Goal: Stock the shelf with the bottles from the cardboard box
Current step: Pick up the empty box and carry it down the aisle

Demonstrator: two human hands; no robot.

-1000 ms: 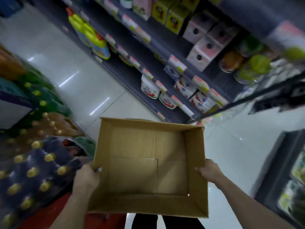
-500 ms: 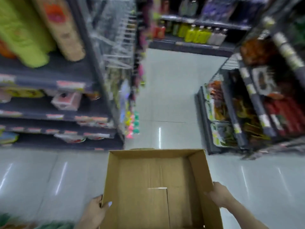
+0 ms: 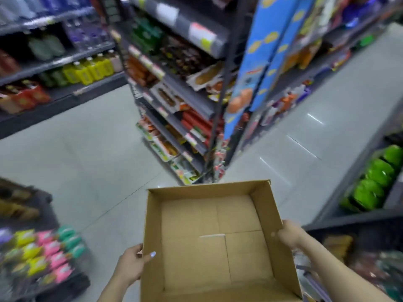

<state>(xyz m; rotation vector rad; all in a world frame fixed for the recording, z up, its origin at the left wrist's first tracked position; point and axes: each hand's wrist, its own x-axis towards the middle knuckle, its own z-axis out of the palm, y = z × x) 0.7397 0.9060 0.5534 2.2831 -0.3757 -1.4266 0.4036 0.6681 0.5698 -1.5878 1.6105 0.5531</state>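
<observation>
An open brown cardboard box (image 3: 209,243) is held in front of me at waist height, with nothing inside it. My left hand (image 3: 132,264) grips its left wall, thumb hooked over the rim. My right hand (image 3: 289,233) grips the right wall. No bottles lie in the box. Yellow and green bottles (image 3: 87,69) stand on a shelf at the far left.
A shelf end stacked with snack packets (image 3: 174,131) stands straight ahead of the box. Grey tiled floor (image 3: 87,153) runs in aisles to its left and right. Pink and yellow packs (image 3: 43,251) sit low at the left; green bags (image 3: 375,184) fill a shelf at the right.
The view has swung round across the shop from one shelf row to another aisle end. Both hands have kept their hold on the empty box throughout.
</observation>
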